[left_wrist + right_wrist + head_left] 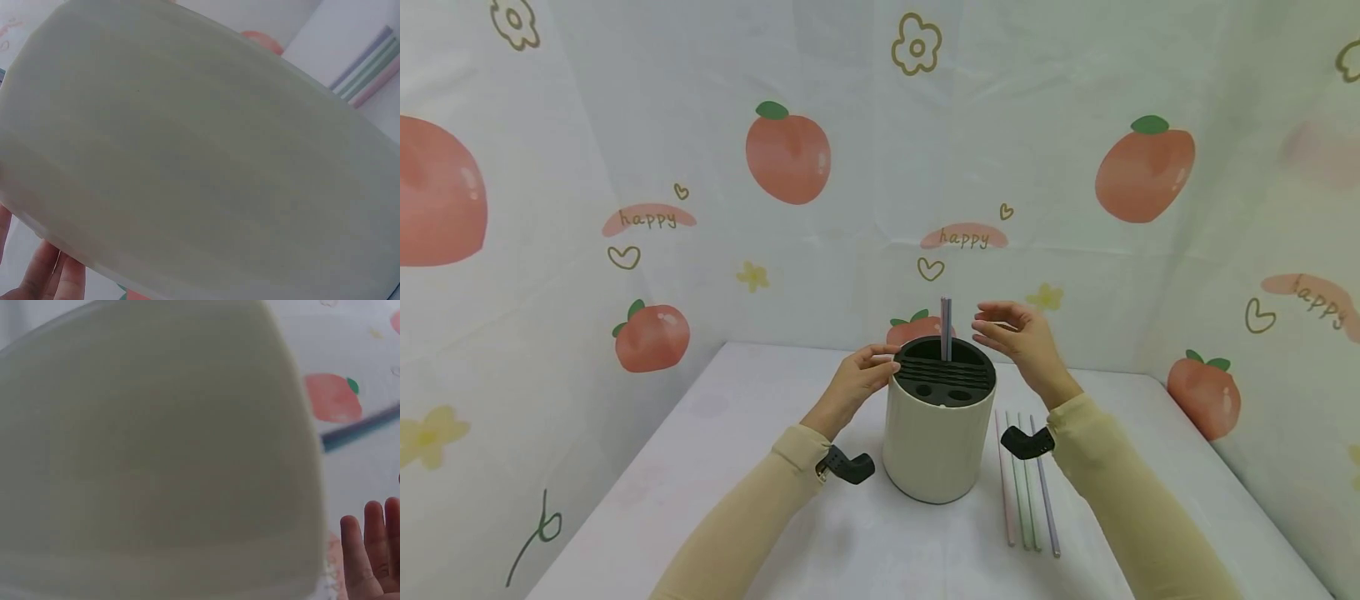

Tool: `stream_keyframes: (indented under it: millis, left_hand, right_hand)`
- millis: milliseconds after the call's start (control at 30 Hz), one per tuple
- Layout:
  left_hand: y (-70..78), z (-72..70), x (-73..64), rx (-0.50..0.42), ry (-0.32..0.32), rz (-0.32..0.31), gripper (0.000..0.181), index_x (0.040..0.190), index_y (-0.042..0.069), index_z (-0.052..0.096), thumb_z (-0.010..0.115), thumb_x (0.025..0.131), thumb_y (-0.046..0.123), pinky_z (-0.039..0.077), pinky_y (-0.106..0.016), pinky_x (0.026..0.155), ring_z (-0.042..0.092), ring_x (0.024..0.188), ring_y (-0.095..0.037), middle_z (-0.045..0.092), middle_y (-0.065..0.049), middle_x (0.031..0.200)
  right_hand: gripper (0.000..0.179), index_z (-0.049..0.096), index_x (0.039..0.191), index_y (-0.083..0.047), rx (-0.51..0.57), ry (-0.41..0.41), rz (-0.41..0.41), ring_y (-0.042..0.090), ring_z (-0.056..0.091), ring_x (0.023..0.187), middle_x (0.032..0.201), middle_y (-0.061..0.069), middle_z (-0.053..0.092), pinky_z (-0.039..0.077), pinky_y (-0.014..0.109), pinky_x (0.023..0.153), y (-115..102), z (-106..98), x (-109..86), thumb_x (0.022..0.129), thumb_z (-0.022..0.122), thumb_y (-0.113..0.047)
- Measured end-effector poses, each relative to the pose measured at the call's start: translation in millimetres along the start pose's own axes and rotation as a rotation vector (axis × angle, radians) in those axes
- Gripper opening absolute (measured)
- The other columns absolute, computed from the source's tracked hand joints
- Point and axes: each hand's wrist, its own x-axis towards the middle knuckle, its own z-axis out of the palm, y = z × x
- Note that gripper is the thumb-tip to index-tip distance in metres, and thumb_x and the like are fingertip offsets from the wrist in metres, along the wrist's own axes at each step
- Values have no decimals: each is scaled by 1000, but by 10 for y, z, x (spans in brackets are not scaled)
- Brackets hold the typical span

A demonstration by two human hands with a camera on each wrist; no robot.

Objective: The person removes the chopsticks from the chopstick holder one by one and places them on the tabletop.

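Nearest you are your own forearms in pale yellow sleeves (pixel 737 508), reaching in from the bottom corners, each with a black wrist device (pixel 1028 443). Between your hands, near the middle of a white desk (pixel 760 417), stands an upright cream cylindrical holder (pixel 936 450). Its black top insert (pixel 943 387) has a wide compartment at the back, narrow slots across the middle and two holes at the front. Two thin sticks (pixel 949 329) stand upright in the back compartment.

Your left hand (pixel 859 379) touches the holder's left side at the rim, its fingers extended and resting against it rather than wrapped around. Your right hand (pixel 1024 340) is raised just to the right of the upright sticks, apart from them; its fingers are loosely spread and hold nothing.

Four more sticks (pixel 1021 500), one pink, two green and one purple, lie side by side on the desk, right of the holder. Behind hangs a white backdrop (pixel 850 50) printed with peaches, flowers, hearts and the word "happy".
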Motion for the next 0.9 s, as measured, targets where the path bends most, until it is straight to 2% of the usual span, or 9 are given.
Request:
stream_keyframes:
  millis: [133,300,433,900]
  left_hand:
    - [-3,10,11,-16,-1,-7,32,122,7,62,65,91,10,47,-38,104,58,104,-17,57,-8,112]
    - [-1,16,10,-11,5,-8,31,121,6,62,66,91,10,48,-38,103,58,103,-17,58,-9,112]
    - [1,12,7,-4,4,-2,31,121,6,62,65,91,10,48,-39,103,59,103,-17,58,-10,112]
    - [-3,-4,8,6,4,-4,32,122,8,62,66,91,11,47,-39,104,58,104,-17,58,-10,113]
  right_hand:
    - [22,64,108,-11,-77,-35,-6,8,67,93,101,-1,64,57,28,85,41,134,34,88,69,-3]
    - [32,61,116,0,-156,-59,23,8,67,92,102,-3,65,58,24,82,87,208,46,86,71,-5]
    - [37,58,118,6,-163,-75,36,8,67,91,101,-3,64,58,25,82,99,238,55,86,72,-4]
    - [31,59,112,10,-194,-76,58,6,67,88,96,-4,65,58,24,79,60,267,73,86,70,-2]
